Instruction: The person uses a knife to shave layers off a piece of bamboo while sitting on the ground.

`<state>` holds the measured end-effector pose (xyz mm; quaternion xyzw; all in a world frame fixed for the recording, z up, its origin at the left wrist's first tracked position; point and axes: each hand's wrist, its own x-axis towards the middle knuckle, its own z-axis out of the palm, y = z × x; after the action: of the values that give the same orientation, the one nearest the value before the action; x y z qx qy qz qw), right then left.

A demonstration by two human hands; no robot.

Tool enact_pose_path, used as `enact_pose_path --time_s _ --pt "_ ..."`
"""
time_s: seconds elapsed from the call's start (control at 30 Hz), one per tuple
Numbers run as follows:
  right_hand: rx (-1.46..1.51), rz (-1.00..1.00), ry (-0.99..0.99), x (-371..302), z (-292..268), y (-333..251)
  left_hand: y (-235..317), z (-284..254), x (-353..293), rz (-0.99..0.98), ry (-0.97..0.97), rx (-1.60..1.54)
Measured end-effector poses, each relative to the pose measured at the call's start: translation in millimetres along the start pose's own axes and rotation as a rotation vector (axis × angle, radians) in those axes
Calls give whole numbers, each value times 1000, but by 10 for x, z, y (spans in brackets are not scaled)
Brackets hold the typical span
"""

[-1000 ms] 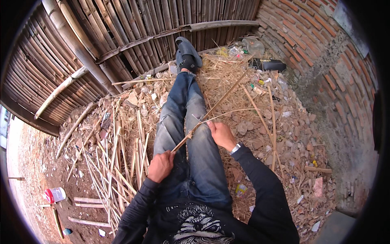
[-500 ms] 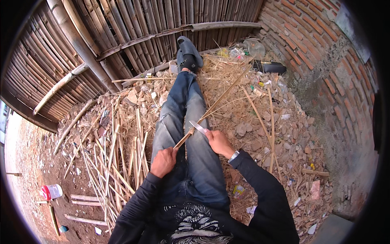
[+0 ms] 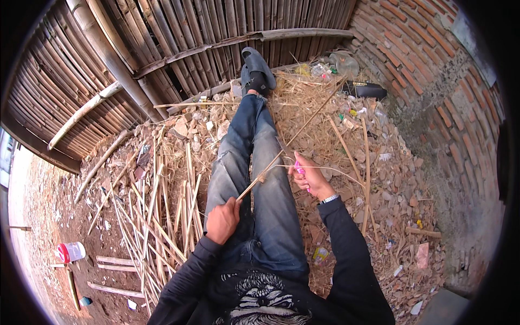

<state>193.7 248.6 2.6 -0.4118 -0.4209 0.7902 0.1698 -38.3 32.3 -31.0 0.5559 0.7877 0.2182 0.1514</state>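
Note:
My left hand (image 3: 223, 221) is closed round the near end of a long, thin bamboo strip (image 3: 311, 121). The strip slants across my jeans (image 3: 227, 179) and on toward the far right, over the straw. At my right knee, my right hand (image 3: 313, 180) grips the pink handle of a knife (image 3: 299, 168). Its blade points up and left, close to the strip, and whether it touches is hard to tell. A thin pale sliver (image 3: 337, 171) curves from the strip past my right hand. Frayed fibres bunch on the strip above my lap.
Many split bamboo strips (image 3: 146, 216) lie piled at my left. A bamboo fence (image 3: 211, 27) stands ahead, and a brick wall (image 3: 433, 97) rises at right. Rubble and straw cover the ground. A black case (image 3: 366, 90) lies far right; a red-and-white tub (image 3: 71, 252) is at left.
My right hand has moved right and slightly up with the knife, turning so its pink handle shows. A thin sliver now stretches rightward from the strip. My left hand keeps its hold.

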Motion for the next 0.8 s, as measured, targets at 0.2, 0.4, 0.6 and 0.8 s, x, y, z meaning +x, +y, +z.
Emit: enact_pose_path --time_s 0.2,0.4,0.6,0.8 --pt "-643 -333 -52 16 -131 -92 -6 36 -66 140 78 149" --pt "-903 -535 135 20 126 75 -1 75 -116 155 130 203" --pt "-1034 -540 220 -122 445 82 -25 124 -78 161 95 253" --pt "-1156 -629 292 -276 716 360 98 150 15 125 75 247"
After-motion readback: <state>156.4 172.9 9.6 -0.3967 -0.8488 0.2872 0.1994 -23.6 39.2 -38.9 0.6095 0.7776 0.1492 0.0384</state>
